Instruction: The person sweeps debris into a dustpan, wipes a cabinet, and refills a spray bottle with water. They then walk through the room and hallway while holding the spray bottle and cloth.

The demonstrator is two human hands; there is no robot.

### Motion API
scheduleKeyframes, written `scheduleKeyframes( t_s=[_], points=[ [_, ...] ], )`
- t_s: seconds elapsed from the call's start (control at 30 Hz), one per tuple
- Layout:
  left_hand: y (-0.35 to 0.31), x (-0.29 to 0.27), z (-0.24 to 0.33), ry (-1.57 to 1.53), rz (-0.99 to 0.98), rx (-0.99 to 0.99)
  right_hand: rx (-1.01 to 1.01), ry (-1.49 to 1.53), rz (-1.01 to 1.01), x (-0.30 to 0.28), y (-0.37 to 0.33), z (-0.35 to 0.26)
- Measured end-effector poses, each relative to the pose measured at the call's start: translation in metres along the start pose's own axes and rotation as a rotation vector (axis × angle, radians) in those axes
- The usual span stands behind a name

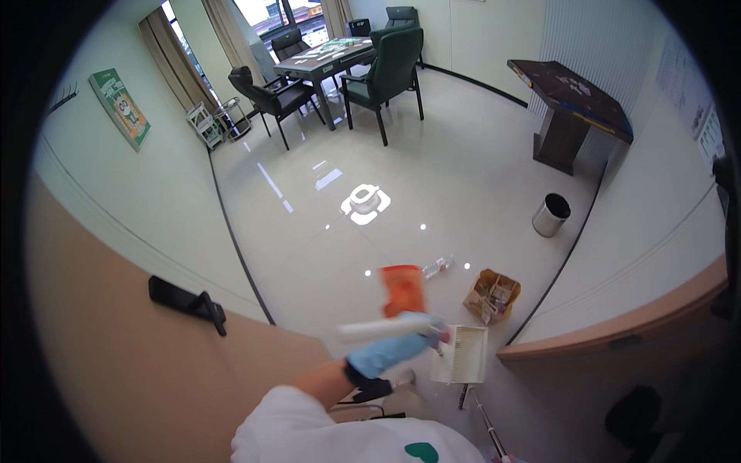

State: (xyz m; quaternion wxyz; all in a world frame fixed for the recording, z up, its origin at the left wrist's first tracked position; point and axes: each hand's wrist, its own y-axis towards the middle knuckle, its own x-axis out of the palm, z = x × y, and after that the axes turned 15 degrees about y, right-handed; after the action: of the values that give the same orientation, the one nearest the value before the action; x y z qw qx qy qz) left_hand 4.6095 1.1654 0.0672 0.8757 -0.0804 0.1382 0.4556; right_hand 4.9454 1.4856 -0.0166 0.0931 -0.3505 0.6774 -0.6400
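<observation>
one blue-gloved left hand [407, 344] meets a white handle [370, 331], whether clamped i cannot tell; orange object [404, 288] just beyond, dustpan [472, 359] rightward.

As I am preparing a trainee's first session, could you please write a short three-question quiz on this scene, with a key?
1. What colour is the glove on the left hand, which holds a white handle: A red; B blue; C yellow?
2. True or false: the clear bottle lies inside the dustpan.
3. Which stands farther from the camera, the metal bin or the open brown container?

Key: 1. B; 2. False, it lies outside; 3. The metal bin.
</observation>
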Motion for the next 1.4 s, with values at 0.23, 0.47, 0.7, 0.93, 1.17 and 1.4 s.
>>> scheduleKeyframes(
  t_s=[0.23,0.47,0.7,0.93,1.17,1.4],
  points=[
    [-0.031,0.285,0.049,0.404,-0.738,0.213,-0.135,0.407,-0.106,-0.118,-0.096,0.027],
    [-0.064,0.514,0.092,0.228,-1.314,0.397,-0.540,0.463,0.073,-0.197,-0.210,0.034],
    [-0.027,0.702,0.140,0.305,-1.160,1.031,-0.688,0.655,0.195,-0.301,-0.267,-0.050],
    [0.035,0.843,0.189,-0.159,-1.503,0.601,-0.828,0.439,0.235,-0.401,-0.288,-0.138],
    [0.120,0.951,0.239,0.099,-1.438,0.890,-0.701,0.547,0.166,-0.490,-0.297,-0.260],
    [0.185,1.044,0.279,0.106,-1.442,0.684,-0.681,0.510,0.170,-0.567,-0.314,-0.366]
  ],
)
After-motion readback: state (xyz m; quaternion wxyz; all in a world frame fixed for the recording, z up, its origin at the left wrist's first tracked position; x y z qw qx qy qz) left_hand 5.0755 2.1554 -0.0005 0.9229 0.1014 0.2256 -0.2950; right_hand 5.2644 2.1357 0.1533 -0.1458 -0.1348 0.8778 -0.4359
